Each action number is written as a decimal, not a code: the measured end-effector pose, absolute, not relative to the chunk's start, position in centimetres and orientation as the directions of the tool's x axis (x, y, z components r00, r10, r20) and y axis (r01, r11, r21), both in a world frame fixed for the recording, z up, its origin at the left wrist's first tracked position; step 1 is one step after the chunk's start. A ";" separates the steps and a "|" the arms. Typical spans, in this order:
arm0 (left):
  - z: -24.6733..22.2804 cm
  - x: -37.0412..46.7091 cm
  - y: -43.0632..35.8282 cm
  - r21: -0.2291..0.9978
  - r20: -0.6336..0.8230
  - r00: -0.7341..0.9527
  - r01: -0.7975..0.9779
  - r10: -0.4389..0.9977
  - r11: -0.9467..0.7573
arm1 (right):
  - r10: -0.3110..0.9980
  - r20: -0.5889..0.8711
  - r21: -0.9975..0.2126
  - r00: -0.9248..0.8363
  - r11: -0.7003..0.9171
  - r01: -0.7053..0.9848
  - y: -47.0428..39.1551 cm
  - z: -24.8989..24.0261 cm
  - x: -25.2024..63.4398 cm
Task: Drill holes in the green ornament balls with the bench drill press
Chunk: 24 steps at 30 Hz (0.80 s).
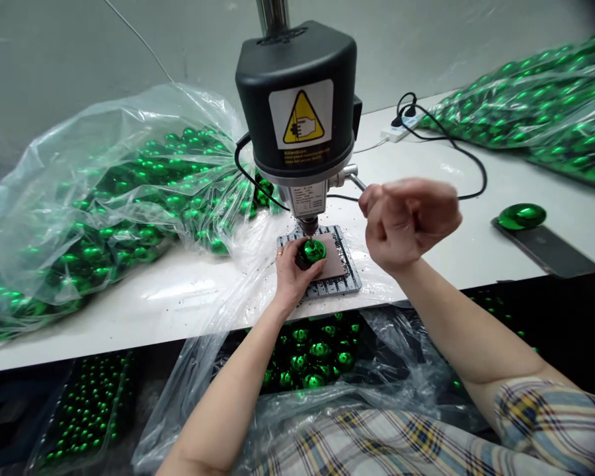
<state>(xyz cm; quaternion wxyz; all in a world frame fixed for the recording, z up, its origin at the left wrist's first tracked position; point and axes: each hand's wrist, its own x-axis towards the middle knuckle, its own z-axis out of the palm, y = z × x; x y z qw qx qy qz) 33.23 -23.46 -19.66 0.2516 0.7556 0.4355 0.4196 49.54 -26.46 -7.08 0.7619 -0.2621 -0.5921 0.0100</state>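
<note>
White table: drill press, bagged balls, phone

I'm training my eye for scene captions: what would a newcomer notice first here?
First, probably, the black drill press at top centre, with its yellow warning sign facing the viewer. Just beneath it, the left hand holds a shiny green ball, while the right hand, blurred, is raised at the lever. Then come the clear plastic bags of green balls on the white table, left and far right.
</note>
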 end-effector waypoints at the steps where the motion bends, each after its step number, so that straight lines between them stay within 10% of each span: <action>1: -19.7 33.3 -23.5 0.748 0.415 0.264 0.445 0.871 -0.492 | 0.265 0.892 -0.371 0.367 0.892 0.258 -26.2 -6.3 49.3; 17: -17.7 31.9 -26.8 0.726 0.446 0.107 0.538 0.888 -0.429 | 0.562 0.680 -0.615 0.470 0.787 -0.050 -23.2 2.2 49.4; 24: -11.6 25.9 -27.0 0.688 0.012 0.639 0.552 0.769 -0.470 | 0.591 0.649 -0.637 0.480 0.767 -0.084 -23.7 2.1 49.2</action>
